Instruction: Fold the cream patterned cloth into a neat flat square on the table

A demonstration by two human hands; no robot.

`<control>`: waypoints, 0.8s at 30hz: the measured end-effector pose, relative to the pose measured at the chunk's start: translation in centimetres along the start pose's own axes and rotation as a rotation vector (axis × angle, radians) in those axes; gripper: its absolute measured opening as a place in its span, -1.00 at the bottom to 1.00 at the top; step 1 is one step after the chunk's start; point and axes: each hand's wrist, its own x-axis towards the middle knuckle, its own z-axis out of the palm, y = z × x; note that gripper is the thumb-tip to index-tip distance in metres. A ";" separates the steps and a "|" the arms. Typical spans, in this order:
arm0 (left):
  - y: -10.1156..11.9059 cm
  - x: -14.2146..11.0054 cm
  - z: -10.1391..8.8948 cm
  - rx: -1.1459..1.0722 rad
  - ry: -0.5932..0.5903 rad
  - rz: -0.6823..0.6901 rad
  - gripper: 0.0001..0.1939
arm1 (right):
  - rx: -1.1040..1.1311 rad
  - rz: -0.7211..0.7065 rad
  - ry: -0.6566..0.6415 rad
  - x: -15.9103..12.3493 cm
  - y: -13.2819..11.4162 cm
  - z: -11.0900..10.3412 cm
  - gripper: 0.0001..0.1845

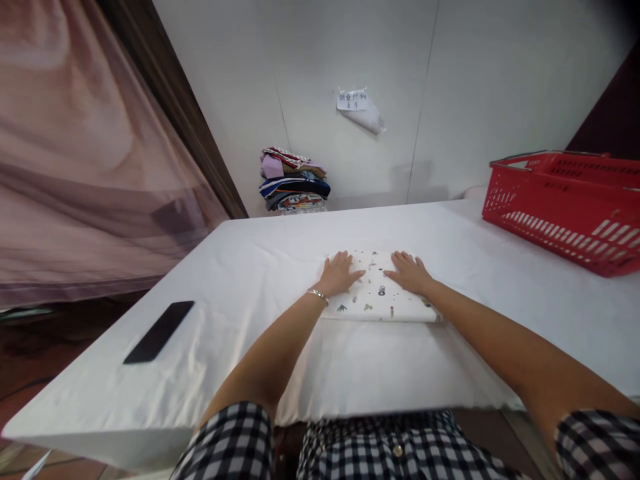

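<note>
A folded white cloth [373, 303] with small dark and coloured prints lies flat in the middle of the table. My left hand [340, 273] rests palm down on its left side, fingers spread and pointing away from me. On the cloth's right side my right hand [409, 272] lies flat in the same way, thumb turned inward. Bare printed fabric shows between the two thumbs. Neither hand grips anything. The parts of the cloth beneath my palms are hidden.
A white-covered table [240, 267] spreads before me. At its left lies a flat black object [159, 332]. A red plastic basket [565, 213] stands at the back right. Beyond the far edge is a stack of folded fabrics [294, 181] by the wall. A pink curtain [90, 153] hangs left.
</note>
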 end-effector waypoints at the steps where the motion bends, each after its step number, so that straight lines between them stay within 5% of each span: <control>1: 0.3 -0.4 0.2 0.017 0.007 0.019 -0.19 | 0.001 0.000 0.000 0.0 0.0 -0.1 -0.22; 9: 0.4 -1.0 1.8 0.096 -0.006 -0.035 -0.18 | 0.006 -0.002 -0.035 -1.1 -2.7 -2.8 -0.29; 14: 0.3 -0.7 1.9 0.120 0.003 -0.030 -0.17 | 0.065 -0.275 0.000 -5.8 -5.8 -1.8 -0.18; 24: 0.1 -0.4 2.2 0.125 -0.009 -0.035 -0.14 | 0.117 -0.150 -0.062 -7.2 -4.1 -0.6 -0.18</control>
